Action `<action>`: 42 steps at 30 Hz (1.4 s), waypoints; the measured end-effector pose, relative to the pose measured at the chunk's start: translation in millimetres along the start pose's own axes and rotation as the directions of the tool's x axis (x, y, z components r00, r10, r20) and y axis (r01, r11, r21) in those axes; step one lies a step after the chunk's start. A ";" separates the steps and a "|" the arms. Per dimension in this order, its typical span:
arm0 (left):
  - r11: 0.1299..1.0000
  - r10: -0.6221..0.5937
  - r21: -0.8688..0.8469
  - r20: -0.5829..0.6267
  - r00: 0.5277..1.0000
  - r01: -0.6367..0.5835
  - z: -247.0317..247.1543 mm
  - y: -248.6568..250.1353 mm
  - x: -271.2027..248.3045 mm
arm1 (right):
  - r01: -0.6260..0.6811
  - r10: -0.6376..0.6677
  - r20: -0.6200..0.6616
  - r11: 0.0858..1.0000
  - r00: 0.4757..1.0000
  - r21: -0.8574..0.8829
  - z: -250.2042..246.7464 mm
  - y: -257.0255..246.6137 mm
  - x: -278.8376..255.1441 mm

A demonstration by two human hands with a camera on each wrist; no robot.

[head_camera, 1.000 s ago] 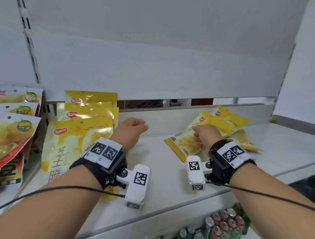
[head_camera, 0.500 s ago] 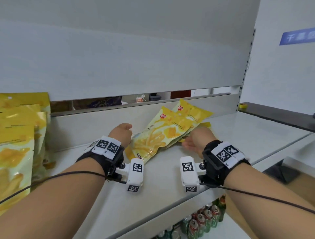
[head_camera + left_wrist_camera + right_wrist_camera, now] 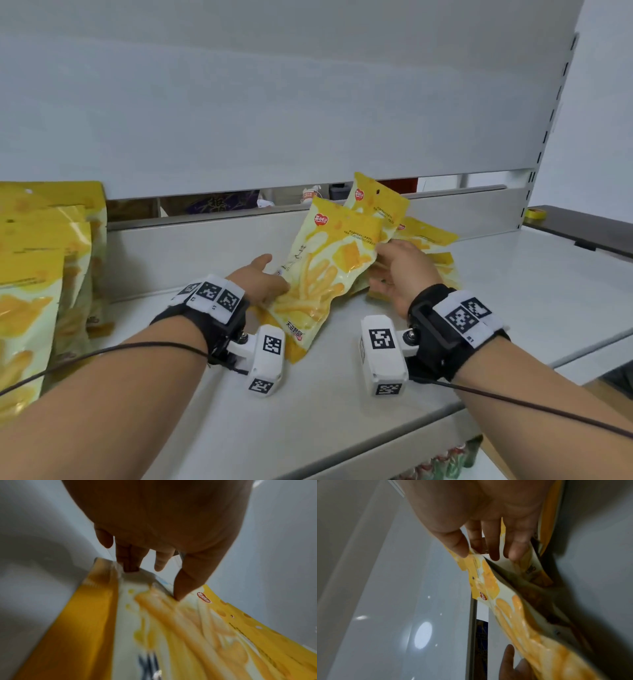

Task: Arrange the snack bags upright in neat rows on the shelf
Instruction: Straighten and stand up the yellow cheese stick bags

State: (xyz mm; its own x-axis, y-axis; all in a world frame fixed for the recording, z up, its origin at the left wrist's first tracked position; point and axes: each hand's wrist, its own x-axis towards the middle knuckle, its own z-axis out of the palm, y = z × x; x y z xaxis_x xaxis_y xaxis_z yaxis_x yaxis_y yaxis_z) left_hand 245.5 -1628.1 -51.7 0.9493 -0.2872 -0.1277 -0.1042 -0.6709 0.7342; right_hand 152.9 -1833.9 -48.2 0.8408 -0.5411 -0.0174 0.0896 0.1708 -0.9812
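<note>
Together, our left hand (image 3: 263,279) and right hand (image 3: 400,270) grasp the front snack bag (image 3: 325,270), tilted above the white shelf (image 3: 513,274). Behind it more loose bags (image 3: 424,236) lie heaped; at far left, upright bags (image 3: 41,274) stand in rows. Canned drinks (image 3: 442,462) fill the level below.

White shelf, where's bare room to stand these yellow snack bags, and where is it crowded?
Bare patches on the white metal shelf: the stretch between the upright row of yellow snack bags at far left and the left hand, the front strip under both wrists, and the right end. Crowded: the loose pile of yellow bags behind the right hand.
</note>
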 end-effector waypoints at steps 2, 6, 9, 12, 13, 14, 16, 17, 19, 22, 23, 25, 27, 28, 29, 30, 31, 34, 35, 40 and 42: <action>0.999 0.010 -0.045 0.016 1.000 -0.010 -4.0 -7.8 -1.2 | 0.025 -0.025 -0.005 0.998 1.000 0.061 6.5 -1.5 4.1; 0.966 0.044 -0.258 0.030 0.999 -0.035 -12.1 -23.0 -4.6 | 0.105 -0.106 0.007 0.990 0.994 0.095 21.1 0.8 8.4; 0.889 0.081 -0.453 0.005 0.997 -0.070 -20.8 -33.0 -14.0 | 0.131 -0.133 0.014 0.984 0.991 0.119 32.0 -1.4 11.6; 0.861 0.088 -0.499 -0.047 0.995 -0.100 -28.4 -44.1 -26.8 | 0.153 -0.156 0.034 0.985 0.987 0.076 43.5 -5.8 14.6; 0.855 0.084 -0.506 -0.076 0.994 -0.111 -30.6 -47.9 -30.8 | 0.166 -0.168 0.024 0.984 0.985 0.064 47.5 -6.3 15.4; 0.845 0.069 -0.521 -0.115 0.991 -0.120 -33.5 -51.3 -35.3 | 0.170 -0.172 0.013 0.982 0.985 0.076 52.4 -6.6 15.2; 0.812 0.023 -0.569 -0.195 0.981 -0.132 -40.3 -58.3 -42.2 | 0.172 -0.176 0.024 0.979 0.984 0.107 62.9 -9.1 12.4; 0.787 0.007 -0.599 -0.228 0.974 -0.146 -43.4 -62.5 -44.2 | 0.173 -0.177 0.027 0.977 0.984 0.122 67.7 -10.2 11.3; 0.740 -0.027 -0.649 -0.292 0.956 -0.178 -50.6 -72.3 -47.3 | 0.184 -0.190 0.034 0.974 0.981 0.129 76.0 -8.4 13.2; 0.696 -0.084 -0.690 -0.355 0.931 -0.200 -58.1 -83.4 -52.5 | 0.171 -0.173 0.014 0.981 0.985 0.094 81.9 -4.1 17.0; 0.692 -0.099 -0.693 -0.367 0.925 -0.201 -59.1 -86.6 -53.6 | 0.173 -0.175 0.014 0.982 0.985 0.070 84.6 -3.6 16.5; 0.698 -0.121 -0.689 -0.380 0.917 -0.193 -59.9 -91.6 -55.8 | 0.222 -0.224 0.050 0.974 0.973 0.048 90.7 -3.9 16.3; 0.696 -0.128 -0.691 -0.387 0.913 -0.195 -59.2 -94.6 -57.8 | 0.276 -0.279 0.092 0.960 0.956 0.043 96.3 -9.6 15.0; 0.690 -0.130 -0.696 -0.391 0.911 -0.200 -58.9 -95.4 -58.5 | 0.297 -0.301 0.114 0.954 0.947 0.047 98.9 -14.1 14.8; 0.680 -0.126 -0.702 -0.395 0.910 -0.211 -58.2 -95.7 -59.2 | 0.307 -0.312 0.134 0.950 0.941 0.058 102.6 -18.4 15.9; 0.666 -0.118 -0.711 -0.397 0.910 -0.224 -57.5 -95.7 -59.6 | 0.302 -0.309 0.152 0.951 0.939 0.071 106.8 -23.0 17.3; 0.653 -0.110 -0.720 -0.398 0.911 -0.235 -56.7 -95.4 -60.1 | 0.281 -0.292 0.176 0.956 0.940 0.087 111.8 -26.4 20.2; 0.647 -0.091 -0.722 -0.392 0.916 -0.245 -54.4 -92.0 -60.6 | 0.139 -0.191 0.313 0.974 0.930 0.179 129.0 -30.7 30.5; 0.659 -0.087 -0.713 -0.389 0.917 -0.240 -53.3 -90.6 -60.3 | 0.089 -0.159 0.357 0.975 0.920 0.204 134.6 -30.0 33.7; 0.737 -0.160 -0.654 -0.417 0.895 -0.173 -50.4 -87.2 -52.5 | 0.017 -0.096 0.425 0.982 0.900 0.186 155.3 -21.4 54.6; 0.802 -0.210 -0.589 -0.436 0.875 -0.101 -49.7 -86.8 -47.1 | 0.028 -0.095 0.408 0.986 0.908 0.166 161.9 -19.5 62.1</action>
State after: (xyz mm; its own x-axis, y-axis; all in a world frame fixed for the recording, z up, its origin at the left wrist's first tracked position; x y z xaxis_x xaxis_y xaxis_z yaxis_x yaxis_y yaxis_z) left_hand 224.6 -1522.3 -76.3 0.9820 0.1875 0.0242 -0.0043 -0.1061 0.9943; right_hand 289.9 -1737.5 1.0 0.9728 -0.1718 0.1557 0.2010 0.2899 -0.9357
